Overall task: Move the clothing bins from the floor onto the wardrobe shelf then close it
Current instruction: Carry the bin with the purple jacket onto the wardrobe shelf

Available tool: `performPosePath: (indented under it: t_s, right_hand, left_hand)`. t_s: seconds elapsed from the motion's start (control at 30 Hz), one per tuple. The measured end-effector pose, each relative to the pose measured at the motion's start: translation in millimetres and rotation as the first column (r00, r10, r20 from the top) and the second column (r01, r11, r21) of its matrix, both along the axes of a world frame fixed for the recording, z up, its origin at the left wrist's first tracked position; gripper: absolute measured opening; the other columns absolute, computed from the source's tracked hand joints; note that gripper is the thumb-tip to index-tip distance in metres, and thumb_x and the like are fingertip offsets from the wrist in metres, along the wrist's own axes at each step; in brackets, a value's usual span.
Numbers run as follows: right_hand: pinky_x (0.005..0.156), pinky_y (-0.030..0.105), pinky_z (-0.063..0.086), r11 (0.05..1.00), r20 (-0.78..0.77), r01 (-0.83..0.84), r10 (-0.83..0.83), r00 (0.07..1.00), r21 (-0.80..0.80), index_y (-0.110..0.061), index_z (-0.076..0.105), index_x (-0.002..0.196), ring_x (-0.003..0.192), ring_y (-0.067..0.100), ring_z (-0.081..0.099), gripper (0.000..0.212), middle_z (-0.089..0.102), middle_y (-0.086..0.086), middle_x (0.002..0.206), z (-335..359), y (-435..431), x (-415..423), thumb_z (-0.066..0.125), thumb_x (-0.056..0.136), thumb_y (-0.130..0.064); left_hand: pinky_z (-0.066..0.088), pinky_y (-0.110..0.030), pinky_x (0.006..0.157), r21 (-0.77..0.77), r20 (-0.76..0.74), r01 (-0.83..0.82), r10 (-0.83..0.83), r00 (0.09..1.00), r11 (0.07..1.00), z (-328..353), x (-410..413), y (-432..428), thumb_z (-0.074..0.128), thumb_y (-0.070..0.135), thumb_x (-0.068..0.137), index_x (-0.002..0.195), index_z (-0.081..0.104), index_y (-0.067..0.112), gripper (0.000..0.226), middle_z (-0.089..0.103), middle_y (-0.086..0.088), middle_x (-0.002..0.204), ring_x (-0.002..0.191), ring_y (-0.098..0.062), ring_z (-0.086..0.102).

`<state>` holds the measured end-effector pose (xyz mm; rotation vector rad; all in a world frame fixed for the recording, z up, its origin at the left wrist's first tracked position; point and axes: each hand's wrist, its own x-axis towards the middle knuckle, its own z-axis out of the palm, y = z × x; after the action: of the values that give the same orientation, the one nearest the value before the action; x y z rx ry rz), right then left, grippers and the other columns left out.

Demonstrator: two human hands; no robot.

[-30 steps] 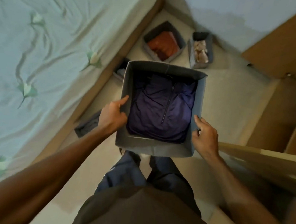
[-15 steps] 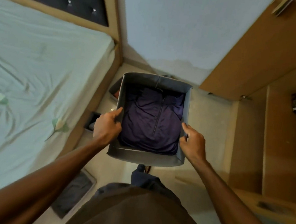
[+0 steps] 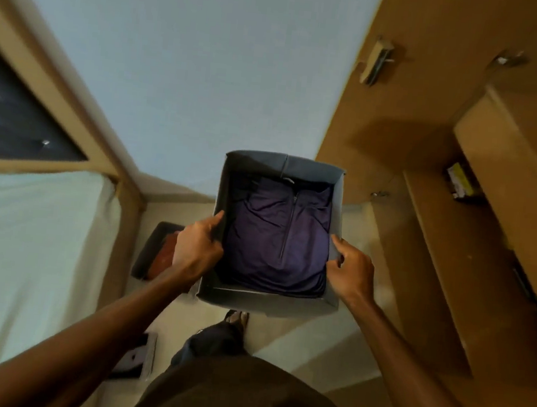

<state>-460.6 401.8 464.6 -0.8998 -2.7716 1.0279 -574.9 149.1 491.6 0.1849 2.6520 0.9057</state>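
Observation:
I hold a grey fabric bin (image 3: 307, 168) in the air in front of me, at about waist height. A folded dark purple zip top (image 3: 277, 237) lies inside it. My left hand (image 3: 196, 249) grips the bin's left wall and my right hand (image 3: 351, 273) grips its right wall, thumbs over the rims. On the floor below my left hand stands another grey bin (image 3: 148, 250) with orange-brown clothing in it, partly hidden by my hand. The open wooden wardrobe (image 3: 453, 256) with its shelves is on my right.
A bed with a pale green sheet (image 3: 24, 244) and a dark tufted headboard (image 3: 10, 123) fills the left. A blue-grey wall (image 3: 192, 62) is ahead. A wardrobe door with a handle (image 3: 376, 62) stands at upper right. A flat dark item (image 3: 134, 361) lies on the floor near my feet.
I have lifted the bin higher and my view has tilted up toward the wall and wardrobe. The floor bins have dropped out of sight except one at the left.

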Motion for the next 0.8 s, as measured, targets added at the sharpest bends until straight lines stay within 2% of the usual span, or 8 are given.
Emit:
performPosePath:
  t_s: [0.13, 0.2, 0.23, 0.3, 0.47, 0.57, 0.7, 0.8]
  right_hand:
    - [0.058, 0.018, 0.05, 0.989, 0.004, 0.148, -0.148, 0.989, 0.002, -0.018, 0.05, 0.138, 0.06, 0.011, 0.061, 0.059, 0.065, 0.006, 0.126, 10.0, 40.4, -15.4, 0.054, 0.082, -0.001]
    - [0.041, 0.01, 0.035, 0.968, 0.008, 0.249, -0.249, 0.968, 0.005, -0.019, 0.05, 0.138, 0.042, 0.005, 0.046, 0.059, 0.07, -0.004, 0.086, 18.6, 63.5, -18.4, 0.054, 0.082, -0.001]
    - [0.037, 0.013, 0.032, 0.958, 0.005, 0.288, -0.288, 0.958, 0.006, -0.019, 0.05, 0.138, 0.037, 0.007, 0.039, 0.059, 0.055, -0.013, 0.065, 21.9, 73.5, -18.0, 0.054, 0.082, -0.001]
    - [0.038, 0.016, 0.024, 0.926, -0.016, 0.376, -0.376, 0.927, 0.025, -0.022, 0.05, 0.138, 0.037, 0.008, 0.028, 0.058, 0.033, -0.011, 0.049, 31.3, 102.7, -17.7, 0.053, 0.083, -0.003]
    - [0.043, 0.025, 0.023, 0.829, -0.104, 0.553, -0.544, 0.833, 0.088, -0.025, 0.05, 0.137, 0.042, 0.008, 0.024, 0.056, 0.031, -0.003, 0.046, 54.9, 179.0, -13.9, 0.054, 0.085, -0.007]
    - [0.041, 0.022, 0.026, 0.768, -0.199, 0.632, -0.607, 0.769, 0.099, -0.026, 0.052, 0.136, 0.037, 0.006, 0.026, 0.055, 0.034, -0.008, 0.044, 70.8, 230.1, -7.7, 0.055, 0.084, -0.007]
    - [0.042, 0.006, 0.034, 0.717, -0.273, 0.691, -0.648, 0.71, 0.094, -0.022, 0.054, 0.134, 0.041, 0.0, 0.047, 0.053, 0.036, -0.022, 0.054, 93.8, 295.2, 2.5, 0.057, 0.083, -0.005]
    - [0.043, 0.008, 0.03, 0.676, -0.312, 0.732, -0.68, 0.664, 0.082, -0.023, 0.055, 0.133, 0.039, 0.003, 0.042, 0.053, 0.04, -0.014, 0.045, 103.5, 340.0, 12.5, 0.057, 0.083, -0.005]
  left_hand:
    - [0.051, -0.034, 0.084, -0.011, 0.019, 0.168, -0.168, 0.986, 0.986, 9.9, -55.9, 54.8, 0.057, -0.001, 0.077, 0.143, 0.048, 0.027, 0.072, 0.069, -0.013, 0.121, 0.103, -0.03, 0.067]
    - [0.052, -0.037, 0.086, -0.008, 0.004, 0.238, -0.238, 0.971, 0.971, 15.1, -84.1, 91.7, 0.058, 0.001, 0.076, 0.14, 0.052, 0.028, 0.07, 0.07, -0.014, 0.118, 0.105, -0.033, 0.067]
    - [0.052, -0.038, 0.086, 0.006, -0.023, 0.28, -0.28, 0.96, 0.96, 18.0, -93.5, 109.2, 0.058, 0.0, 0.076, 0.138, 0.054, 0.027, 0.067, 0.071, -0.015, 0.116, 0.104, -0.034, 0.067]
    - [0.054, -0.042, 0.087, 0.043, -0.069, 0.377, -0.374, 0.925, 0.925, 28.0, -109.9, 156.0, 0.057, 0.001, 0.078, 0.135, 0.058, 0.028, 0.063, 0.072, -0.017, 0.112, 0.101, -0.038, 0.067]
    - [0.054, -0.041, 0.087, 0.08, -0.143, 0.521, -0.508, 0.85, 0.85, 40.1, -140.0, 273.2, 0.054, 0.008, 0.083, 0.136, 0.054, 0.035, 0.06, 0.071, -0.014, 0.116, 0.103, -0.036, 0.067]
    - [0.056, -0.039, 0.084, 0.124, -0.161, 0.575, -0.555, 0.816, 0.809, 48.5, -147.1, 343.0, 0.055, 0.011, 0.084, 0.139, 0.052, 0.036, 0.06, 0.071, -0.011, 0.117, 0.099, -0.033, 0.068]
    - [0.059, -0.039, 0.079, 0.201, -0.177, 0.643, -0.619, 0.766, 0.739, 69.7, -147.0, 429.4, 0.054, 0.014, 0.083, 0.138, 0.052, 0.034, 0.059, 0.072, -0.008, 0.117, 0.086, -0.027, 0.071]
    - [0.059, -0.044, 0.083, 0.266, -0.191, 0.687, -0.662, 0.725, 0.676, 80.2, -147.4, 492.8, 0.05, 0.021, 0.077, 0.137, 0.053, 0.033, 0.062, 0.066, -0.006, 0.127, 0.095, -0.028, 0.071]
